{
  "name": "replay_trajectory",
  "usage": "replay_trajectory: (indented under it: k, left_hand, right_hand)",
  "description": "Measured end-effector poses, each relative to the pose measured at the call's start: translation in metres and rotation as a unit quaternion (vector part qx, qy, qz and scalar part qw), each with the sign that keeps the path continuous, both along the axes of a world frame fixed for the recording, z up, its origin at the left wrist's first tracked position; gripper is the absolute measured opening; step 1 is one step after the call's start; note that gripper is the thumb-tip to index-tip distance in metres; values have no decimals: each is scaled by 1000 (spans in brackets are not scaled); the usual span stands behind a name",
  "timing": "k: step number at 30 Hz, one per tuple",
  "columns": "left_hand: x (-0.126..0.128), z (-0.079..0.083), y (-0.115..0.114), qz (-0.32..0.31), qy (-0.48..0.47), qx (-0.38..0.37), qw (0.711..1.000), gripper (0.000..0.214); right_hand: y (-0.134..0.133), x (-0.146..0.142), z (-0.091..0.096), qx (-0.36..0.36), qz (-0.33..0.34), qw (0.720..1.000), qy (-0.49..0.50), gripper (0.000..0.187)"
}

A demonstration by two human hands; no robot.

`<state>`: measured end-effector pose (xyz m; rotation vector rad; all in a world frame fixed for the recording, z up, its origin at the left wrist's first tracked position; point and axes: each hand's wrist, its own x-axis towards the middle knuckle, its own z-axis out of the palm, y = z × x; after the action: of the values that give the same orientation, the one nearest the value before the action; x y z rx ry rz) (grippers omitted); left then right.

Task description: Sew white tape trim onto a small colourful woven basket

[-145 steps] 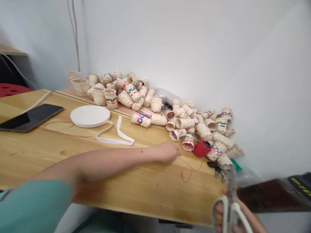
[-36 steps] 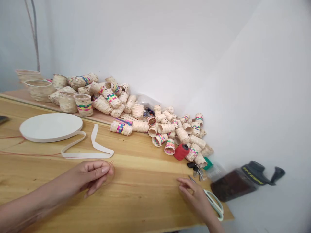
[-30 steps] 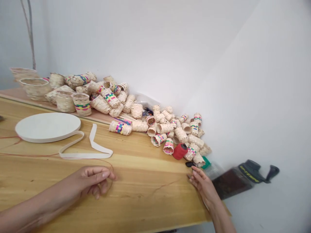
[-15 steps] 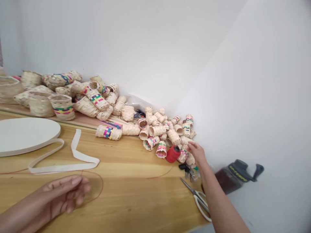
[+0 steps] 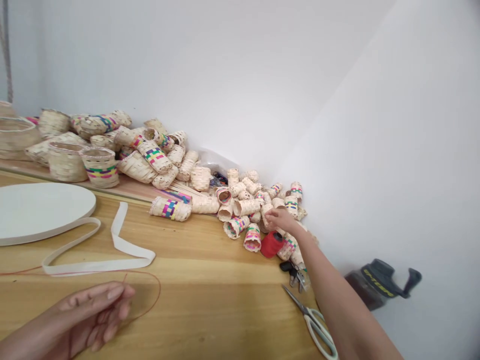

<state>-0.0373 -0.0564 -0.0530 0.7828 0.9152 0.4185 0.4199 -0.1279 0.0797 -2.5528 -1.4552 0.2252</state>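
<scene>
My left hand [image 5: 93, 312], low at the left, has its thumb and fingertips pinched together. A thin red thread [image 5: 160, 287] loops from these fingers over the table, and a short end sticks up at the fingertips. Over the pile of small woven baskets [image 5: 247, 206] reaches my right hand [image 5: 283, 220], fingers partly bent and apart, right by a plain basket. Whether it touches that basket I cannot tell. Just below the right hand stands a red thread spool [image 5: 272, 244] with a dark top.
Scissors [image 5: 311, 320] and keys [image 5: 296, 275] lie under my right forearm. A white ribbon [image 5: 101, 265] trails from a round white roll [image 5: 45, 207] at left. Larger woven baskets [image 5: 99, 167] line the back along the wall. A dark bottle [image 5: 375, 285] is at the right.
My right hand has moved left, from the pile's right edge to just above the red spool. The left hand stays nearly in place with its fingers drawn closer. The view has shifted slightly.
</scene>
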Motion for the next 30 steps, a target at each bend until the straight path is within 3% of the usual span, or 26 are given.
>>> replay_trajectory:
  k: [3, 6, 9, 12, 16, 17, 18, 20, 23, 26, 30]
  left_hand:
    - [0, 7, -5, 1, -57, -4, 998, 35]
    - [-3, 5, -3, -16, -75, -2, 997, 36]
    - [-5, 5, 0, -50, -82, 11, 995, 37]
    - [-4, 17, -2, -48, -94, 59, 993, 37]
    - [5, 37, -4, -92, -112, 143, 979, 43]
    - [7, 41, -2, -117, -121, 160, 973, 46]
    - [10, 43, -1, -140, -128, 180, 965, 47]
    - [12, 48, 2, -174, -135, 216, 951, 48]
    - [14, 55, 1, -200, -135, 252, 937, 48]
    - [13, 61, 0, -205, -133, 264, 933, 49]
    - [14, 63, 3, -206, -130, 260, 934, 50]
  right_hand:
    - [4, -18, 7, -80, 51, 993, -77, 28]
    - [4, -34, 16, -108, 65, 979, -163, 27]
    - [0, -55, 30, -82, 72, 967, -230, 25]
    - [-4, -92, 37, -7, 110, 960, -256, 21]
    - [-9, -163, 16, 76, 225, 956, -172, 24]
    - [-11, -182, 6, 85, 259, 955, -115, 25]
    - [-13, -200, -5, 111, 284, 953, 6, 26]
    - [-18, -232, -25, 123, 289, 926, 210, 33]
    - [-19, -259, -43, 162, 263, 889, 338, 41]
    - [-15, -265, -43, 199, 263, 890, 315, 36]
    - [-20, -267, -32, 262, 318, 901, 134, 22]
